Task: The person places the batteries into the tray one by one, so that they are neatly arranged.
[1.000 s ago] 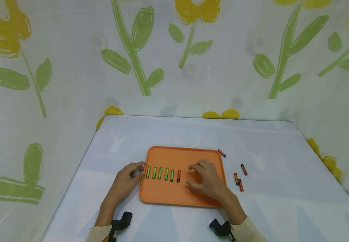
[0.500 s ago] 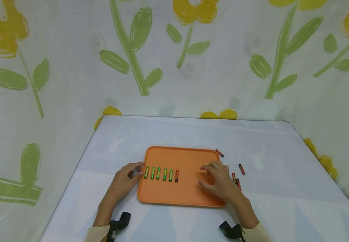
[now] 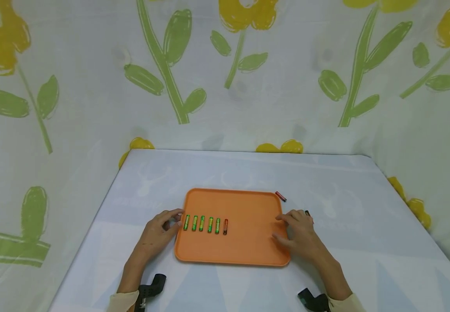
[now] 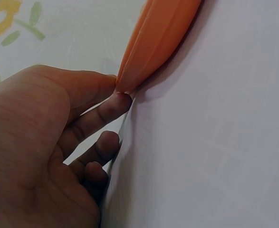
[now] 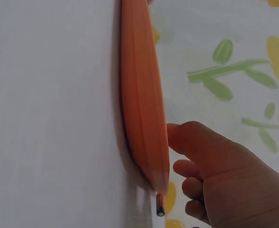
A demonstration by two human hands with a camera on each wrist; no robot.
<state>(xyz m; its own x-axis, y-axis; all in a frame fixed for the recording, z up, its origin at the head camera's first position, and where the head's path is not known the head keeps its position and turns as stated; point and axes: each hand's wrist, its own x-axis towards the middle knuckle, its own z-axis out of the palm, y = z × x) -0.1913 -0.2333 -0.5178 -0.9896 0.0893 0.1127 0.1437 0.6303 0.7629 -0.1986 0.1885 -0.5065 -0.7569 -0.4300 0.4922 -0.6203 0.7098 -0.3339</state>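
An orange tray [image 3: 244, 208] lies on the table, with several green batteries [image 3: 202, 223] in a row across its left half. One red battery [image 3: 225, 227] ends that row on the right. My left hand [image 3: 158, 232] pinches the tray's left rim; the left wrist view shows thumb and a finger meeting at the orange edge [image 4: 163, 33]. Over the tray's right edge hovers my right hand [image 3: 301, 234], fingers loosely bent and holding nothing. Seen from the right wrist, its thumb is close beside the rim; whether they touch I cannot tell.
A red battery [image 3: 281, 196] lies on the table by the tray's back right corner. The dark end of another battery [image 3: 307, 212] peeks out behind my right hand, which hides others. Flowered cloth [image 3: 268, 104] hangs behind the table [image 3: 346, 208].
My right hand has moved rightward, from beside the red battery in the row to the tray's right edge, covering loose batteries there. My left hand stays at the left rim.
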